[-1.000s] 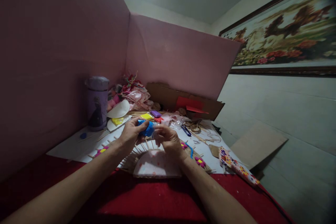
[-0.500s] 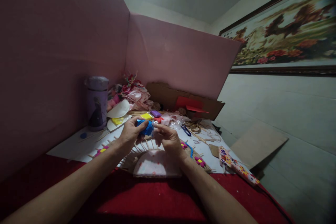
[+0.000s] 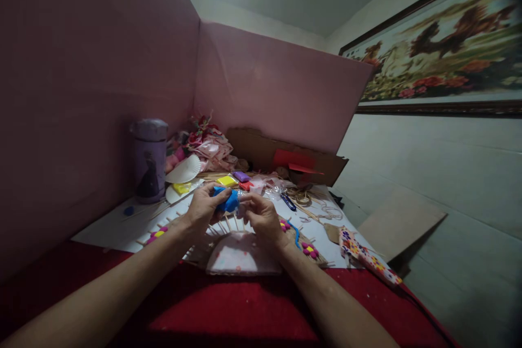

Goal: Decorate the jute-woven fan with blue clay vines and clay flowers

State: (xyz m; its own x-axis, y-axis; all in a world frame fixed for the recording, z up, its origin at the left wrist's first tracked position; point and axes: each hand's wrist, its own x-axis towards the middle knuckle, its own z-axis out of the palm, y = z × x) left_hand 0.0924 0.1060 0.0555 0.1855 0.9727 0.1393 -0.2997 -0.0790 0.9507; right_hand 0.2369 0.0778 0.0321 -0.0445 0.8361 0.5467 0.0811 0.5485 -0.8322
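Observation:
My left hand (image 3: 204,206) is closed around a packet of blue modelling clay (image 3: 228,200), thumb on top. At the packet's right end, the fingers of my right hand (image 3: 261,217) pinch its clear plastic wrapper (image 3: 240,201). Both hands are raised over a fan-shaped craft piece (image 3: 244,254) made of sticks and a pale, cloth-covered half-round base. Magenta clay flowers with yellow centres (image 3: 310,250) decorate its outer band, and a wavy blue clay strip (image 3: 297,235) runs along the right side. My hands and forearms hide part of the piece.
Behind my hands lie yellow (image 3: 227,180) and purple clay packs (image 3: 241,176) and a dark blue utility knife (image 3: 289,202). A purple tumbler (image 3: 150,160) stands at left. A flower-patterned glue gun (image 3: 369,255) rests at right on the red cloth (image 3: 244,310).
Little differs: my hands stay in nearly the same place with the blue clay packet. My right fingers have shifted slightly on the plastic end.

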